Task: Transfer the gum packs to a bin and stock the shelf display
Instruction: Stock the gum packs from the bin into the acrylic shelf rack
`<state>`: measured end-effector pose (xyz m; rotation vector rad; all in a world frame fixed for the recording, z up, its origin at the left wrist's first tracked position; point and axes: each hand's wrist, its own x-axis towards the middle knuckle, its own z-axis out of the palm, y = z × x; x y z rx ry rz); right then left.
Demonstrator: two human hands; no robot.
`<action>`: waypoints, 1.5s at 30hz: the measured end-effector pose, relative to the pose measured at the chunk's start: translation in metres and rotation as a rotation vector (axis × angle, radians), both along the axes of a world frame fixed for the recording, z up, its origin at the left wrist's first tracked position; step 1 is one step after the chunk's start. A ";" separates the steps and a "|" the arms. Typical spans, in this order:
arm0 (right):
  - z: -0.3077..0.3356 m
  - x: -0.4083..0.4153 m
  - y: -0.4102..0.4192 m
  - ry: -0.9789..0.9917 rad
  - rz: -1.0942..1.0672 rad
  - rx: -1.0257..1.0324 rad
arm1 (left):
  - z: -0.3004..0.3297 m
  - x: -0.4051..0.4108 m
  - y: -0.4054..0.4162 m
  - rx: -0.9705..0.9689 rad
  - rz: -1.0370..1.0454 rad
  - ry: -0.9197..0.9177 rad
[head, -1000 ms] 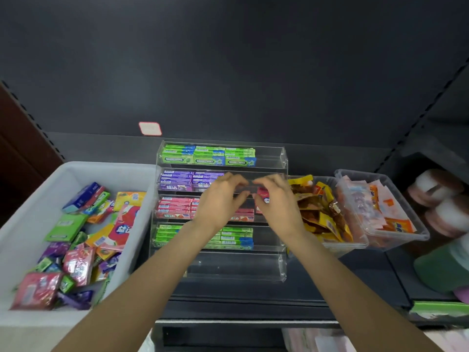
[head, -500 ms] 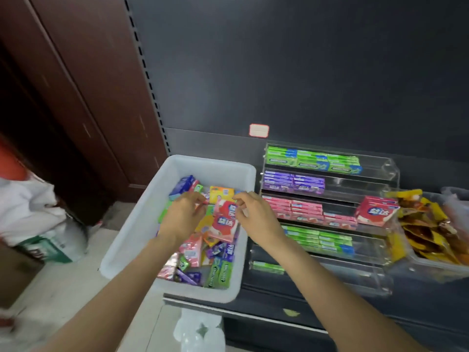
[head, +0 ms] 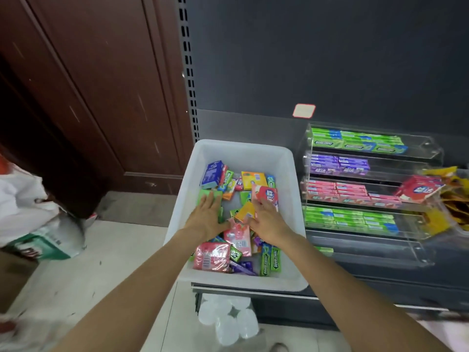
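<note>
A white bin (head: 243,148) sits on the shelf edge, holding several loose gum packs of mixed colours. My left hand (head: 206,215) lies flat with its fingers spread on a green pack (head: 205,193). My right hand (head: 266,221) rests beside it, fingers apart, touching a yellow pack (head: 245,212) and a red pack (head: 269,195). Neither hand grips anything. To the right stands a clear tiered display (head: 431,158) with rows of green, purple, pink and green gum. A red box (head: 418,190) sits at the right end of its pink row. One green pack (head: 324,249) lies in the lowest tier.
Yellow snack packets (head: 454,196) lie right of the display. A brown wooden panel (head: 88,97) and white bags (head: 25,212) on the floor are to the left. A pack of white rolls (head: 228,323) stands under the shelf edge.
My view swung left from the display to the bin. Both hands left the pink row, where the red box now sits, and came down onto the packs in the bin.
</note>
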<state>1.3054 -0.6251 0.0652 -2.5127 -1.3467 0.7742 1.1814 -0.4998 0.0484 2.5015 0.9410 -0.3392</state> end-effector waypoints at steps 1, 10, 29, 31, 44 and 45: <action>0.001 0.000 0.000 0.010 -0.003 0.024 | -0.002 0.000 0.000 -0.007 -0.006 0.010; 0.006 0.010 0.004 -0.131 0.013 -0.003 | -0.007 0.001 0.003 0.003 -0.007 -0.027; 0.064 0.084 -0.015 0.061 -0.387 0.645 | 0.017 0.101 0.008 -0.040 -0.021 -0.275; 0.062 0.091 -0.016 0.056 -0.425 0.662 | 0.010 0.110 0.009 -0.012 -0.118 -0.207; 0.062 0.100 -0.026 0.274 -0.576 0.668 | 0.022 0.122 -0.002 0.088 -0.063 -0.238; 0.062 0.100 -0.026 0.301 -0.592 0.682 | 0.026 0.119 -0.003 0.097 -0.044 -0.288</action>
